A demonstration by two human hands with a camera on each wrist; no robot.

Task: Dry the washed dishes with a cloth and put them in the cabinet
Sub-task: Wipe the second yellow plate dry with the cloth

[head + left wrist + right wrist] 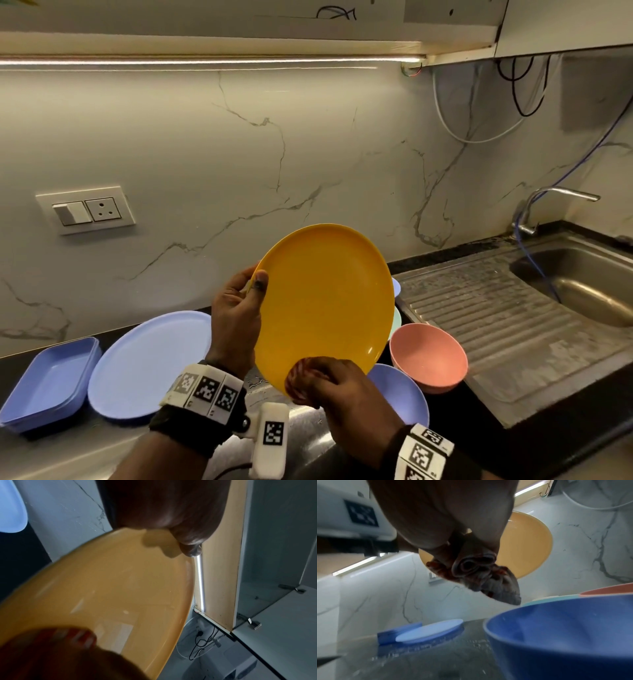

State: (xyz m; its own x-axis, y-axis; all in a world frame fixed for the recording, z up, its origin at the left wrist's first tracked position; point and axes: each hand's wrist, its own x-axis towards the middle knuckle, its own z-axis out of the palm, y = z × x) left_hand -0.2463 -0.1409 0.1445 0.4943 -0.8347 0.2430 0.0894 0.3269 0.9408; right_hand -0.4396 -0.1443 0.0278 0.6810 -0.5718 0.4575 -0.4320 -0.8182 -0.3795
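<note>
Counter [565, 442] black, marble wall [205, 144] | left hand [236, 315] pinches plate [325, 308] | right hand [339, 390] clutches cloth [481, 572]

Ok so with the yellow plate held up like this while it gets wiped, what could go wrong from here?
1. The left hand holds the yellow plate only by its rim, so a firm push from the cloth in the right hand could twist it loose.
2. If it slips, it would likely land on the pink bowl or the blue bowl beneath.
3. The counter looks wet, so setting the plate down there could wet it again.
</note>
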